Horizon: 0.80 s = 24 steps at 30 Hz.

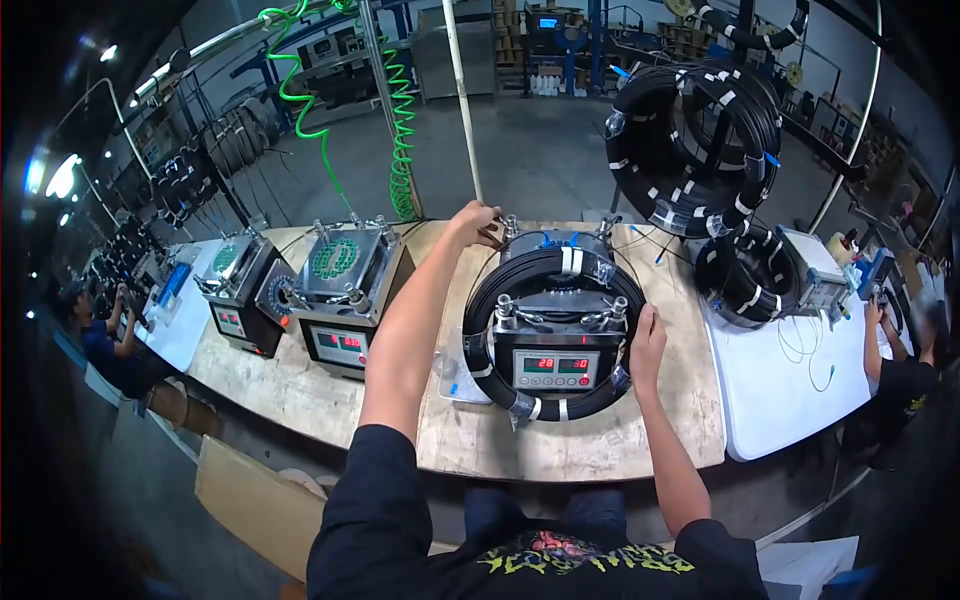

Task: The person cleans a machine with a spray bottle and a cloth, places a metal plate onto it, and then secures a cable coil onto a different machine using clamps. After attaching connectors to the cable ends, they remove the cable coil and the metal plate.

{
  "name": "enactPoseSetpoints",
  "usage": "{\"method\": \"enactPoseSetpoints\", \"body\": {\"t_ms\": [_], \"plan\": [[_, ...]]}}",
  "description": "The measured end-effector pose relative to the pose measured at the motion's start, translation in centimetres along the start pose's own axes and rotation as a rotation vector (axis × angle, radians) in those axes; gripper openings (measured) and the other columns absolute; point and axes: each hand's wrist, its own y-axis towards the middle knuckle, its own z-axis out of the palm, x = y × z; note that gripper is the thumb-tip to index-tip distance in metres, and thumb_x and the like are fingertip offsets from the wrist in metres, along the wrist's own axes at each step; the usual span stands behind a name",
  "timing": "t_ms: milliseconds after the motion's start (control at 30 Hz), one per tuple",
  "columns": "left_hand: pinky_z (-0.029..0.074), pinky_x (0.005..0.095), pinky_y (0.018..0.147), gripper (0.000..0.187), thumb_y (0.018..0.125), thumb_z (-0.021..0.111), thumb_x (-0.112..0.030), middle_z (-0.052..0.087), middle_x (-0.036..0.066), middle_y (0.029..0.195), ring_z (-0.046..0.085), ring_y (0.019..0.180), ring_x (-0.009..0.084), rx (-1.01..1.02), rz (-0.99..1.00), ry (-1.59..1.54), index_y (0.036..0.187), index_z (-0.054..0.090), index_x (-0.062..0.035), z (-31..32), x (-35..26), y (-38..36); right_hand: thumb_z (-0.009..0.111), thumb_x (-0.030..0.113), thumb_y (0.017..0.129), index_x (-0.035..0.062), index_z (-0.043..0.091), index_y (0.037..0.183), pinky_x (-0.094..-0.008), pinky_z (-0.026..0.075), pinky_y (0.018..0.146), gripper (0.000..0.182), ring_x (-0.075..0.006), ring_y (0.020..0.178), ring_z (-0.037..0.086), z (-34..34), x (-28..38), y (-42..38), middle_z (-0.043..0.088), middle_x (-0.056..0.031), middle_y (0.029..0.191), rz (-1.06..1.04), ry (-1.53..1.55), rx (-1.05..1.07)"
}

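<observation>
A coil of black cable (481,378), bound with white and clear tape, stands around the front of a machine with red digits on its display (556,369). My right hand (648,348) grips the coil's right side, thumb up, with its other fingers partly hidden. My left hand (476,222) is stretched out to the machine's back left corner, beside a metal post (511,226). Its fingers are bent together, and what they hold, if anything, I cannot make out. Blue-tipped cable ends (558,241) lie at the top of the machine, behind the coil.
Two similar machines with green-holed discs (335,258) stand to the left on the wooden table (290,400). More cable coils (640,180) hang on a rack at right, above a white table (790,385). Green spiral hoses (400,140) hang behind. People work at both sides.
</observation>
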Motion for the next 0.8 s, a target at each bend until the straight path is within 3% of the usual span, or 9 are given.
{"method": "enactPoseSetpoints", "body": {"t_ms": [33,133,167,267,300,433,567,667,800], "plan": [[0.067,0.0437,0.070,0.043,0.104,0.063,-0.028,0.065,0.022,0.110,0.073,0.092,0.0305,-0.060,-0.001,0.014,0.127,0.057,0.0083,0.3,0.7,-0.1,0.045,0.038,0.112,-0.0083,0.062,0.112,-0.0365,0.048,0.080,0.049,-0.0220,0.081,0.057,-0.1,0.3,-0.3,0.064,-0.0151,0.085,0.023,-0.002,0.002],[0.060,0.0330,0.060,0.037,0.104,0.063,-0.024,0.071,0.017,0.105,0.073,0.091,0.0234,-0.111,0.246,-0.120,0.128,0.060,0.0043,1.0,4.2,0.9,0.046,0.036,0.111,-0.0076,0.059,0.124,-0.0377,0.049,0.088,0.047,-0.0265,0.092,0.063,0.2,-0.9,-1.5,0.069,-0.0191,0.099,-0.078,0.007,-0.068],[0.050,0.0266,0.052,0.034,0.104,0.063,-0.022,0.075,0.012,0.103,0.072,0.084,0.0152,-0.175,0.350,-0.219,0.129,0.061,0.0010,1.6,6.8,4.1,0.047,0.036,0.111,-0.0076,0.057,0.127,-0.0382,0.048,0.092,0.047,-0.0287,0.098,0.064,0.4,-1.3,-2.2,0.068,-0.0207,0.106,-0.056,-0.002,-0.108],[0.045,0.0254,0.047,0.042,0.102,0.067,-0.024,0.075,0.012,0.110,0.068,0.079,0.0110,-0.111,0.353,-0.725,0.135,0.057,-0.0013,3.1,6.0,0.3,0.048,0.034,0.111,-0.0079,0.052,0.138,-0.0395,0.046,0.101,0.050,-0.0346,0.114,0.063,0.9,-3.5,-5.6,0.066,-0.0250,0.125,-0.007,-0.021,-0.215],[0.042,0.0244,0.046,0.048,0.102,0.068,-0.029,0.074,0.011,0.102,0.067,0.077,0.0096,-0.126,0.327,-0.768,0.137,0.052,-0.0013,3.4,5.2,-1.3,0.049,0.033,0.111,-0.0083,0.050,0.140,-0.0397,0.044,0.104,0.051,-0.0362,0.119,0.061,1.3,-4.7,-6.8,0.064,-0.0260,0.129,-0.001,-0.016,-0.244],[0.047,0.0230,0.050,0.043,0.100,0.071,-0.026,0.070,0.009,0.095,0.068,0.077,0.0108,-0.258,0.307,-0.278,0.128,0.053,0.0019,3.7,4.4,-2.0,0.047,0.030,0.111,-0.0098,0.042,0.148,-0.0405,0.037,0.113,0.054,-0.0382,0.132,0.054,2.8,-4.5,-9.9,0.056,-0.0283,0.142,0.041,0.032,-0.315],[0.045,0.0228,0.048,0.040,0.097,0.072,-0.019,0.070,0.014,0.104,0.065,0.074,0.0115,-0.085,0.410,-0.762,0.125,0.051,0.0016,4.0,5.8,0.7,0.045,0.027,0.112,-0.0091,0.042,0.148,-0.0408,0.037,0.113,0.051,-0.0372,0.133,0.053,2.7,-5.2,-10.1,0.054,-0.0272,0.144,0.001,0.036,-0.317],[0.048,0.0226,0.051,0.037,0.097,0.071,-0.015,0.071,0.015,0.109,0.067,0.079,0.0123,-0.091,0.417,-0.861,0.124,0.052,0.0025,3.8,6.4,1.1,0.045,0.026,0.111,-0.0086,0.042,0.148,-0.0402,0.037,0.113,0.050,-0.0358,0.132,0.053,2.6,-4.2,-10.1,0.055,-0.0261,0.143,-0.029,0.065,-0.312],[0.050,0.0219,0.055,0.048,0.099,0.072,-0.025,0.072,0.014,0.107,0.068,0.076,0.0114,-0.212,0.405,-0.444,0.132,0.049,0.0013,3.1,7.1,2.1,0.046,0.026,0.111,-0.0081,0.042,0.148,-0.0397,0.037,0.113,0.050,-0.0347,0.131,0.054,2.4,-4.5,-10.0,0.055,-0.0248,0.142,-0.006,0.085,-0.285]]}}
